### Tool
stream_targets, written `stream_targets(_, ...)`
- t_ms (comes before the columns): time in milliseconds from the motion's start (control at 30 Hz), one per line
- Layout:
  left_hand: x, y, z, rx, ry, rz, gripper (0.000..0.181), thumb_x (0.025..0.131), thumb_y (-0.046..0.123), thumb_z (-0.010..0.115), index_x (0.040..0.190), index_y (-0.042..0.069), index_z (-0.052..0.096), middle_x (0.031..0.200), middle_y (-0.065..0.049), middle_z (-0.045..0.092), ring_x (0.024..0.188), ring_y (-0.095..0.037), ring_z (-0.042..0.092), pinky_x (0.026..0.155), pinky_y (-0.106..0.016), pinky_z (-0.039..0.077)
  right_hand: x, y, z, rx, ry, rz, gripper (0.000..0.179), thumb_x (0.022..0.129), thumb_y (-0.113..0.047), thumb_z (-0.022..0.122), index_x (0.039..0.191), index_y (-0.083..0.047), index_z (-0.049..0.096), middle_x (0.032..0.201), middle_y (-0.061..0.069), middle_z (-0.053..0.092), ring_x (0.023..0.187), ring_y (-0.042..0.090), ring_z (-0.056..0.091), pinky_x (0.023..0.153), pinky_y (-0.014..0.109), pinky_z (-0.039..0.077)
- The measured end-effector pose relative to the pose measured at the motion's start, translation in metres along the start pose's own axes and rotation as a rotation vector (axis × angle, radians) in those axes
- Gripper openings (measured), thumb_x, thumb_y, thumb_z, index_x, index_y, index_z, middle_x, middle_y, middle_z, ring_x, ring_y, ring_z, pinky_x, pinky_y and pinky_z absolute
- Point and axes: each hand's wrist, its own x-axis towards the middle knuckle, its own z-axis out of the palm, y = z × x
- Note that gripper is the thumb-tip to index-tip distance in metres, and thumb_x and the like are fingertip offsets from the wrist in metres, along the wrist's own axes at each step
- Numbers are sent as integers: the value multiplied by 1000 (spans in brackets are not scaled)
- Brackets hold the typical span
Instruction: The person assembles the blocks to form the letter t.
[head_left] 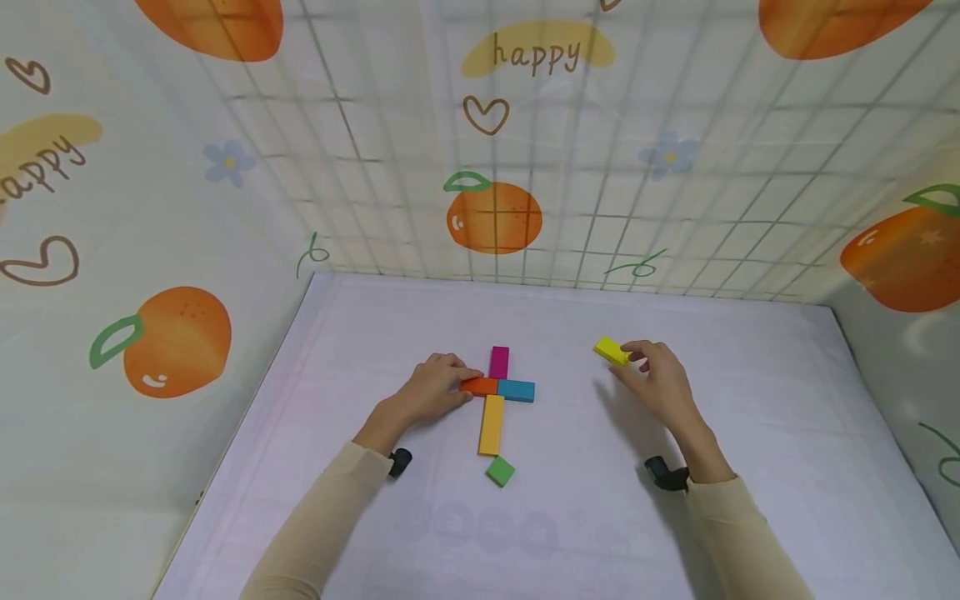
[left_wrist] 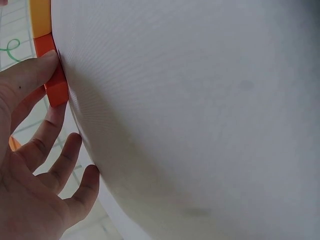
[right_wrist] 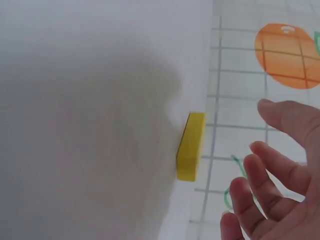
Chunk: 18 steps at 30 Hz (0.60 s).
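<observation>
My left hand pinches an orange-red block between thumb and fingers, and the block lies flat on the table. Its right end meets a blue block. Above that joint stands a magenta block, and below it a long amber block, so together they form a cross. A green square block sits turned at the amber block's lower end. To the right, my right hand hovers beside a yellow block. In the right wrist view its fingers are spread, apart from the yellow block.
A white tabletop carries all the blocks. Behind it rises a cloth curtain printed with oranges, with a grid showing through. More printed cloth closes off the left and right sides.
</observation>
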Motion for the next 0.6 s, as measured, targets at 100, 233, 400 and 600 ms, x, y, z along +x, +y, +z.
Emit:
stream_targets(100, 0, 1, -1, -7, 3, 0, 43, 94, 29, 71, 136, 23, 65, 122, -1, 59, 117, -22, 48, 94, -43, 43, 6, 3, -2, -7, 9, 25, 39, 91, -18, 74, 121, 5, 64, 107, 25, 62, 87, 37, 55, 73, 44, 44)
stream_targets(233, 0, 1, -2, -10, -2, -2, 43, 95, 29, 71, 136, 23, 65, 121, -1, 59, 117, -23, 47, 94, -43, 43, 13, 9, -3, -29, 5, 51, 38, 92, -18, 73, 121, 5, 64, 106, 26, 62, 88, 38, 56, 74, 46, 45)
stream_targets(400, -1, 1, -2, -11, -4, 0, 43, 95, 28, 71, 137, 23, 65, 121, -1, 59, 117, -23, 48, 94, -43, 43, 20, 18, -1, -54, -29, 83, 40, 90, -18, 75, 120, 6, 64, 106, 27, 62, 90, 40, 57, 76, 50, 45)
stream_targets(600, 0, 0, 0, -15, 2, 2, 43, 94, 29, 71, 137, 23, 65, 122, -1, 59, 118, -23, 47, 95, -43, 43, 26, 24, 2, -45, -112, 215, 47, 91, -22, 74, 124, 8, 61, 112, 29, 57, 101, 42, 52, 80, 50, 42)
